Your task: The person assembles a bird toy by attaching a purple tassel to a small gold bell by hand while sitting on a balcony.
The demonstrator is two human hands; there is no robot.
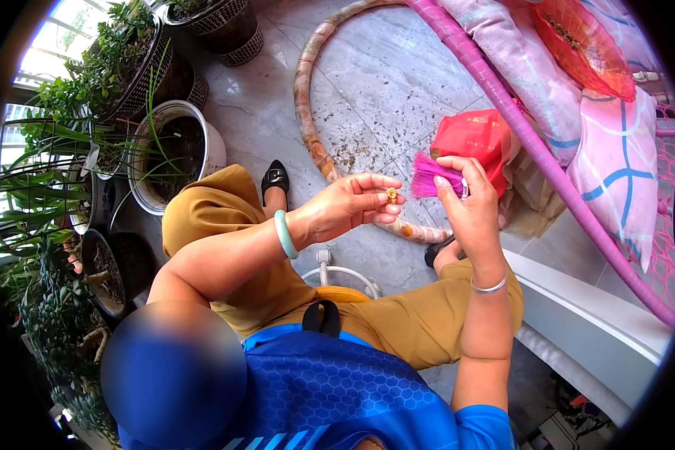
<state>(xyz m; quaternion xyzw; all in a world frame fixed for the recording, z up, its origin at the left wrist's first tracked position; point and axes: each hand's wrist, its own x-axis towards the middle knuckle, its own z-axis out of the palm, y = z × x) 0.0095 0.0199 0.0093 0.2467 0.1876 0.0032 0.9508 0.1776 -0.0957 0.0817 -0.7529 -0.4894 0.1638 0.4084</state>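
My left hand (352,201), with a pale green bangle at its wrist, pinches a small lumpy golden-brown piece (391,196) between thumb and fingers. What kind of thing it is, I cannot make out. Just to its right, my right hand (469,195) is closed round a small brush (431,177) with magenta bristles. The bristles point left toward the golden-brown piece, with a narrow gap between them. Most of the brush's handle is hidden in my palm. Both hands are held up above the grey tiled floor.
Brown crumbs (360,154) are scattered on the tiles inside a patterned hoop (304,97). A red bag (469,139) stands beyond my right hand. A pink tube frame (570,191) with cushions (615,161) and a red mesh bag (583,46) is at right. Potted plants, including a white bucket (216,150), line the left.
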